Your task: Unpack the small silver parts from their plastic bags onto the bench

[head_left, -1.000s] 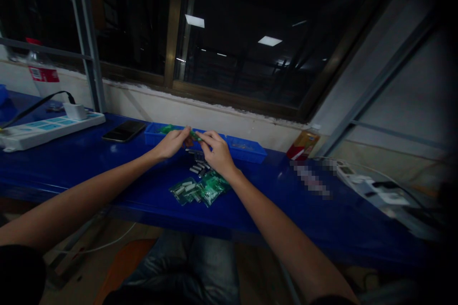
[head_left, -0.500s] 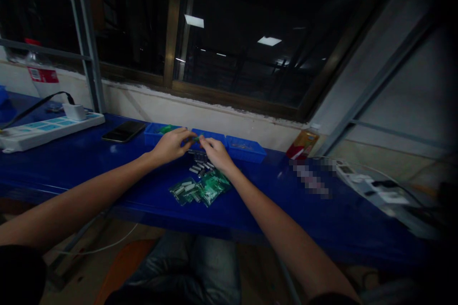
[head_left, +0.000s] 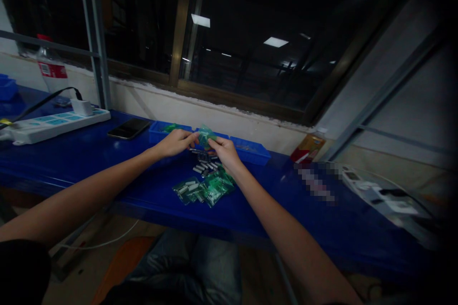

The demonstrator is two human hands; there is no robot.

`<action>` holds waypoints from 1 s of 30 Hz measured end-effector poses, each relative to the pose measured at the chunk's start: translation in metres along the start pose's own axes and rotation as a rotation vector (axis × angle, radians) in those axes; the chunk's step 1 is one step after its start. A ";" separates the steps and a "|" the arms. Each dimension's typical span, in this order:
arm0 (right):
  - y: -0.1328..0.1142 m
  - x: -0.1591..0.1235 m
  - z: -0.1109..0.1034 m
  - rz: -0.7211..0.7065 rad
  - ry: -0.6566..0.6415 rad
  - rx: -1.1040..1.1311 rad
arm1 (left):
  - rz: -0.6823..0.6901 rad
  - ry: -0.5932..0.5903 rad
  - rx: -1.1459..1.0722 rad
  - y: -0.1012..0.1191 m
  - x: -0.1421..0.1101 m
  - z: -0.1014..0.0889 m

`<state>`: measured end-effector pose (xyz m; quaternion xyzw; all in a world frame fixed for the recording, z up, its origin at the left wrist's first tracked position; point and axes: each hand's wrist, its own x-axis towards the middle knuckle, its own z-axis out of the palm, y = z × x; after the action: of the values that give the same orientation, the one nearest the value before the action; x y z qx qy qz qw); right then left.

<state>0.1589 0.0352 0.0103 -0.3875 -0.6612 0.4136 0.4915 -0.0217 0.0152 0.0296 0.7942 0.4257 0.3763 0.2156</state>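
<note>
Between my two hands a small green translucent plastic bag point(head_left: 205, 134) is held up, above the front of the blue trays. My left hand point(head_left: 177, 142) pinches its left side, and my right hand point(head_left: 224, 148) pinches its right lower edge. What the bag contains, if anything, is too small to tell. Below the hands lie several loose silvery metal cylinders point(head_left: 205, 167) on the blue table. Nearer to me, green bags point(head_left: 214, 188) lie in a pile; the left one point(head_left: 186, 189) has similar cylinders in it.
Blue trays point(head_left: 250, 151) stand along the wall, the left one with green bags point(head_left: 171, 127). A phone point(head_left: 129, 128), a white power strip point(head_left: 60, 125) and a bottle point(head_left: 52, 70) are on the left. On the right are a drink container point(head_left: 308, 148) and another power strip point(head_left: 379, 195).
The green bag, mostly hidden between my fingers half a second ago, now stands up spread between both hands. The whole view has shifted slightly. The pile on the table looks the same.
</note>
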 end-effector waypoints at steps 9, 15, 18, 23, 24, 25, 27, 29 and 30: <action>-0.013 -0.010 -0.004 -0.601 -0.030 -0.700 | -0.300 0.021 -0.487 -0.001 0.002 0.003; -0.014 -0.009 0.000 -0.389 0.001 -0.419 | -0.001 0.071 -0.103 -0.011 0.005 0.004; -0.012 -0.007 0.001 -0.199 -0.038 -0.211 | 0.145 0.095 0.116 -0.010 0.003 0.005; -0.009 -0.004 0.001 -0.099 -0.137 -0.211 | 0.241 0.116 0.204 -0.003 0.000 0.007; -0.009 -0.004 0.000 -0.121 -0.113 -0.250 | 0.224 0.140 0.199 -0.003 0.000 0.007; -0.009 -0.004 0.000 -0.161 -0.077 -0.303 | 0.186 0.170 0.186 -0.003 0.000 0.006; -0.012 -0.007 -0.002 -0.297 0.006 -0.442 | 0.040 0.200 0.111 -0.002 0.001 0.004; -0.016 -0.010 -0.003 -0.457 0.062 -0.575 | -0.167 0.125 -0.058 -0.002 0.001 0.001; -0.019 -0.012 -0.003 -0.525 0.073 -0.627 | -0.262 0.059 -0.168 -0.001 0.000 0.000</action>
<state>0.1622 0.0182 0.0245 -0.3512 -0.8138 0.0387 0.4614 -0.0219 0.0159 0.0294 0.6997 0.4990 0.4022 0.3158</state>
